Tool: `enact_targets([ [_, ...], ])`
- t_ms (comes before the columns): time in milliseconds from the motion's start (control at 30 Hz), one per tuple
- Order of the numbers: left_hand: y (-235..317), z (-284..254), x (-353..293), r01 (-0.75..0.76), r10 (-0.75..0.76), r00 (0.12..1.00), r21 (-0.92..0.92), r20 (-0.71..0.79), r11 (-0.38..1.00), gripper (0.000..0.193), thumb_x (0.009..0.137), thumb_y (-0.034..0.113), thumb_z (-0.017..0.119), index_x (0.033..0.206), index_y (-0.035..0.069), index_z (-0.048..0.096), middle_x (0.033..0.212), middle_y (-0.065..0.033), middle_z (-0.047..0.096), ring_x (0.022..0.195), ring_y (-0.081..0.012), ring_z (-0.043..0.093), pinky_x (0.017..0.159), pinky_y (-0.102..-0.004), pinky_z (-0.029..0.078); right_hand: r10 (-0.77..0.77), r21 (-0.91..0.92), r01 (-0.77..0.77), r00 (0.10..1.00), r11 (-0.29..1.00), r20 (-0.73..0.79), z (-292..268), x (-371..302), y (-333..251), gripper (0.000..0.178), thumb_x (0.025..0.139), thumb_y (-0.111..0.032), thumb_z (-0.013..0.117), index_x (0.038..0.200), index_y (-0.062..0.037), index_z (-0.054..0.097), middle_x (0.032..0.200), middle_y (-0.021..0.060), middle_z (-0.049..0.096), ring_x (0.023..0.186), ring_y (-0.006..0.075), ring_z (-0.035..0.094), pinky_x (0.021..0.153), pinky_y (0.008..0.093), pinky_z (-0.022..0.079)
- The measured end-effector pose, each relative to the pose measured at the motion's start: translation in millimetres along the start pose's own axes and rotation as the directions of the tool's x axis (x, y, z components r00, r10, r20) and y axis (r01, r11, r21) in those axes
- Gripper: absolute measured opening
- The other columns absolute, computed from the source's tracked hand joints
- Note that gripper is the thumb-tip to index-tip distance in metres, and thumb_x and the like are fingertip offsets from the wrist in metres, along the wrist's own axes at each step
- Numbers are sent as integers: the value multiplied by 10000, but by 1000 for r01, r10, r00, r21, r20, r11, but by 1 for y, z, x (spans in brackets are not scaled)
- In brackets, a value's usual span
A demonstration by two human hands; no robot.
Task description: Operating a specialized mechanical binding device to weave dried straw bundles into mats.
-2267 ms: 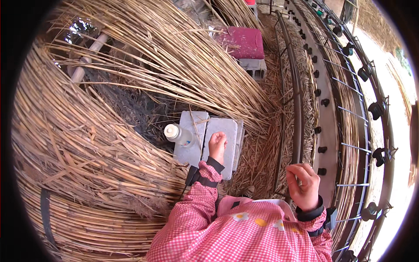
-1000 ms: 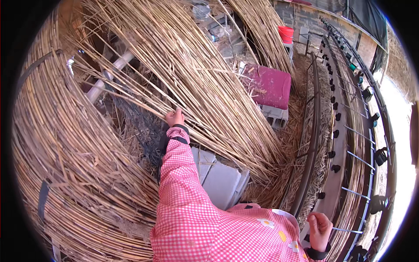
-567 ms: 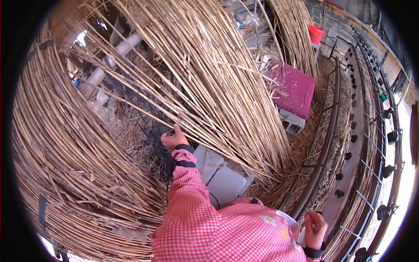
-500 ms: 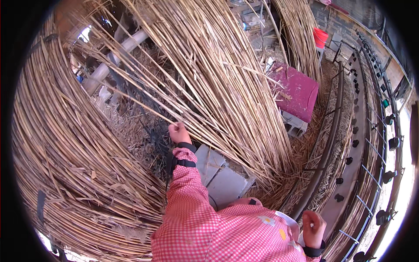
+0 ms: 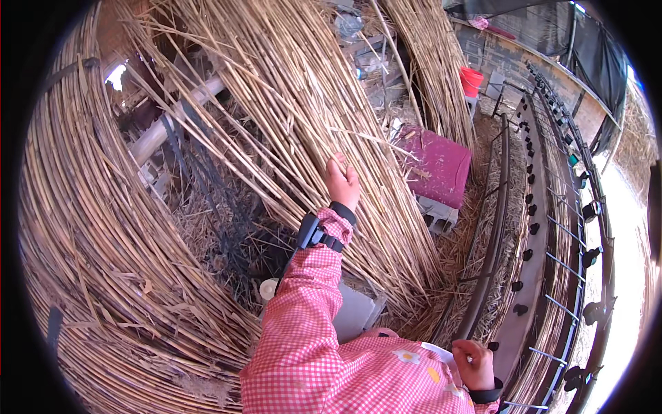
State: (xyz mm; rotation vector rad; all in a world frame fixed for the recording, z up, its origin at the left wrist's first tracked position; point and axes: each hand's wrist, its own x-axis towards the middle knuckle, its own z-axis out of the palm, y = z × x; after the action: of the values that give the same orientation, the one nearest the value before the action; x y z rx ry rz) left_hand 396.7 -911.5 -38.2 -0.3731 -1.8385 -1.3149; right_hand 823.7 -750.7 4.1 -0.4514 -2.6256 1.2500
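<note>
The left hand (image 5: 343, 181) reaches up into the leaning bundle of reeds (image 5: 289, 103), fingers curled around a few stalks near its middle — held there, it seems, to single them out from the mass while the rest lean against it. Just right of that bundle lies a magenta cushion (image 5: 441, 165) on a grey block, a few loose straws across it; further up and right of the bundle stands a small red bucket (image 5: 472, 80). Below the bundle, by the pink checked sleeve (image 5: 303, 310), a pale grey flat container (image 5: 355, 314) with a white round cap (image 5: 267, 290) sits on the straw-littered ground. The right hand (image 5: 474, 362) rests low, far right of the bundle beside the dark metal rail (image 5: 493, 228) — loosely closed, though whether it holds anything I cannot tell.
</note>
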Motion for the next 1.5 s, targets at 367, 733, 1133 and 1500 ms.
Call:
enact_targets([
  [367,-70,38,45,731,-729,679,-184,92,658,497,658,112,692,1033,11,382,895,-136,553,781,-190,552,725,-323,444,206,-61,-212,974,975,-90,-7,-46,-1,116,732,-71,598,820,5,608,670,99,592,607,123,578,560,244,449],
  [733,55,82,-12,195,-241,964,-322,-109,927,289,859,247,438,1022,9,445,604,-159,533,573,-286,569,518,-405,416,83,-66,-83,997,994,-3,0,-45,46,223,825,-198,557,984,-43,581,742,85,616,656,114,578,568,265,461],
  [1133,263,3,-144,315,365,745,-777,559,545,154,904,206,420,957,65,451,696,9,410,591,-82,405,547,-243,360,-18,392,179,924,902,-381,5,-1,40,560,773,-6,575,1276,-78,340,1049,98,540,792,148,538,689,246,453],
  [1500,344,-25,-44,579,632,549,-794,548,185,543,803,424,550,1129,36,354,786,-8,441,662,-70,451,571,-193,385,6,371,118,949,921,-316,57,88,84,265,875,-244,455,705,-51,515,521,6,467,488,92,478,445,268,393],
])
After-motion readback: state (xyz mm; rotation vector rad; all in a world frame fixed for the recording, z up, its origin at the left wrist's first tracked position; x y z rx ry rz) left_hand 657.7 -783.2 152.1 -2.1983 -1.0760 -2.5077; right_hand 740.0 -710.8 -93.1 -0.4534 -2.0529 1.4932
